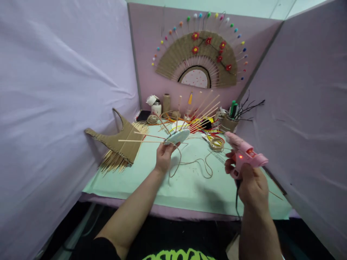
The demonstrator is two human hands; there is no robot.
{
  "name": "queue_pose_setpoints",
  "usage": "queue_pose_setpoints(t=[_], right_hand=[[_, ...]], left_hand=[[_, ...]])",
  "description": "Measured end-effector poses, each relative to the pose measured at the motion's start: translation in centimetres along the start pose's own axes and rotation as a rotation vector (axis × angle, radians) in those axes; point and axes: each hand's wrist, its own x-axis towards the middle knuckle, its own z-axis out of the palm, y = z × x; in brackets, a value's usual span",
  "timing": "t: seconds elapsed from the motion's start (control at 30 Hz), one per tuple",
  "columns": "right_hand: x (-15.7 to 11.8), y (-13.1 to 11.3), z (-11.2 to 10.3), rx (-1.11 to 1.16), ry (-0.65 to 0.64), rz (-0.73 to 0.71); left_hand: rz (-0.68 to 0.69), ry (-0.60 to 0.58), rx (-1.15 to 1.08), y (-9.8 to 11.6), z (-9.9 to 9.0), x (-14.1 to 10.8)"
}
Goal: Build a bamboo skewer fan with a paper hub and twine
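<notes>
My left hand grips the lower edge of a pale disc and holds it tilted above the table. Thin wooden sticks fan out from the disc, closely spaced on the right and wider apart on the left. On the right, my right hand is wrapped round the handle of a pink glue gun, its nozzle towards the upper left and a small red light glowing on its side. A loose string trails over the table below the disc.
Cut cardboard lies on a stick bundle at the left. Rolls, wires and a cup of twigs line the back of the green table. A cardboard fan hangs on the back wall, between cloth side walls.
</notes>
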Motion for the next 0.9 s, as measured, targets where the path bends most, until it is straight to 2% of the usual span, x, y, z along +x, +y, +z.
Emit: queue_pose_setpoints(t=[0.1, 0.23, 0.5, 0.73, 0.8, 0.9], right_hand=[[-1.4, -0.6, 3.3, 0.083, -0.157, -0.024], [-2.2, -0.7, 5.2, 0.074, -0.314, -0.047], [-2.8, 0.2, 5.1, -0.034, -0.358, -0.048], [-3.6, -0.1, 5.1, -0.108, -0.515, -0.066], [-3.6, -0.1, 4.8, -0.133, -0.493, -0.063], [-3.5, 0.1, 4.3, -0.127, -0.377, -0.05]], left_hand=[[0.025, -0.041, 0.033, 0.1, 0.0, -0.3], [0.062, -0.103, 0.093, 0.2, 0.0, -0.6], [0.088, -0.185, 0.169, 0.0, -0.7, -0.5], [0.083, -0.133, 0.109, -0.2, -0.4, -0.5], [0.085, -0.141, 0.113, -0.1, -0.3, -0.6], [0.09, -0.176, 0.151, 0.1, -0.5, -0.6]])
